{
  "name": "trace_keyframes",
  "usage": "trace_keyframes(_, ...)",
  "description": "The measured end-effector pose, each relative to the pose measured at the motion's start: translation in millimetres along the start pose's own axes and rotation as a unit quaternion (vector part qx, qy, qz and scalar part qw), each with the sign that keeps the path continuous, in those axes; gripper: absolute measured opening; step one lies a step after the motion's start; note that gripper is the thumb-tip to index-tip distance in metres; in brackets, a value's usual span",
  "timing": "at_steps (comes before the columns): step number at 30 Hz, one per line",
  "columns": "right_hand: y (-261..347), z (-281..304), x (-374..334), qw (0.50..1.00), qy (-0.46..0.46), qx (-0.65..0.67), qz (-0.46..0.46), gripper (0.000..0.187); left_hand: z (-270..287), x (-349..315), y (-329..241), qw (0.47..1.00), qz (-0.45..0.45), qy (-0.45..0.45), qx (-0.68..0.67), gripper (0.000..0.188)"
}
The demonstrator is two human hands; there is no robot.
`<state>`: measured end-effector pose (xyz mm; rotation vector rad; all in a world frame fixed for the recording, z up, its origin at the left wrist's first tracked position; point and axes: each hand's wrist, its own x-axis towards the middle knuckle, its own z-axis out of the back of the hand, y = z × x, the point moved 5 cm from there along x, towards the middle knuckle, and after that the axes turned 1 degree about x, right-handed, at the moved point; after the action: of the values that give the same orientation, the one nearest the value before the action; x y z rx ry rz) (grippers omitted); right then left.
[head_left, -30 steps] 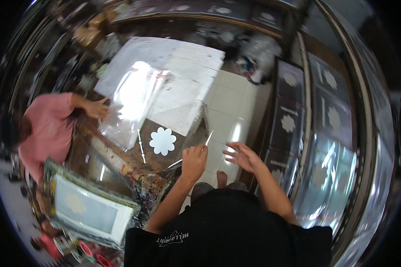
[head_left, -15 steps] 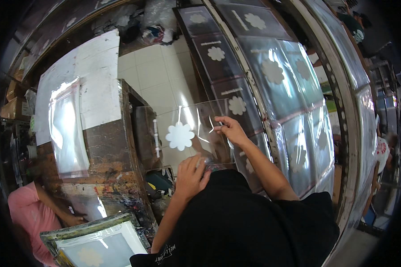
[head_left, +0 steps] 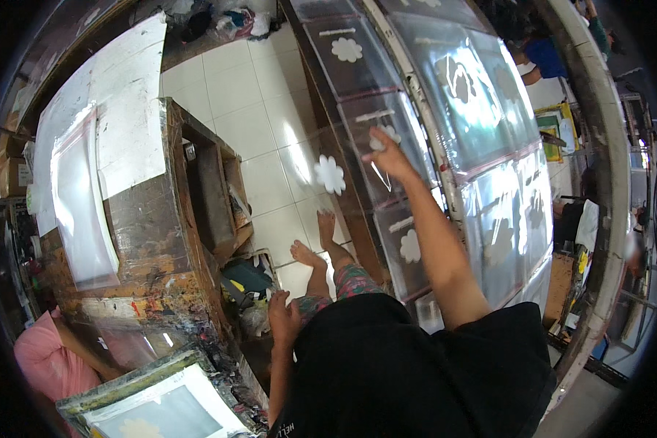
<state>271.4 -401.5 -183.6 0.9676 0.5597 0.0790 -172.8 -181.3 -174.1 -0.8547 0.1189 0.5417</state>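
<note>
My right hand is raised over the rack at the right, its fingers pinching the edge of a thin transparent plastic sheet. A white flower shape printed on that sheet hangs above the tiled floor; the sheet's other edges are hard to make out. Low beside the worktable, my left hand is apart from the sheet, with fingers loosely spread and nothing seen in them. Under my right hand lie similar flower-printed sheets in a row on the rack.
At the left stands a paint-stained worktable bearing white boards and a stack of plastic sheets. A framed screen sits near its front, beside a person in pink. More glossy sheets cover the right side.
My right hand has carried the sheet up and right toward the rack. My left hand has come off the sheet and dropped toward me. The view has shifted slightly.
</note>
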Motion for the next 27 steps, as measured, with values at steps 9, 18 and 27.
trace_keyframes(9, -92.1, 51.4, 16.0, 0.923, -0.201, 0.323, -0.055, 0.071, -66.1, -67.9, 68.6, 0.977, 0.119, 0.174, 0.038, 0.03)
trace_keyframes(18, -254.9, 37.7, -12.6, 0.776, -0.357, 0.515, -0.078, 0.068, -87.1, -59.1, 79.8, 0.957, 0.163, 0.235, 0.046, 0.031)
trace_keyframes(27, -306.2, 14.5, -29.0, 0.719, -0.438, 0.527, -0.12, 0.052, -96.3, -63.7, 86.7, 0.949, 0.13, 0.262, 0.121, 0.03)
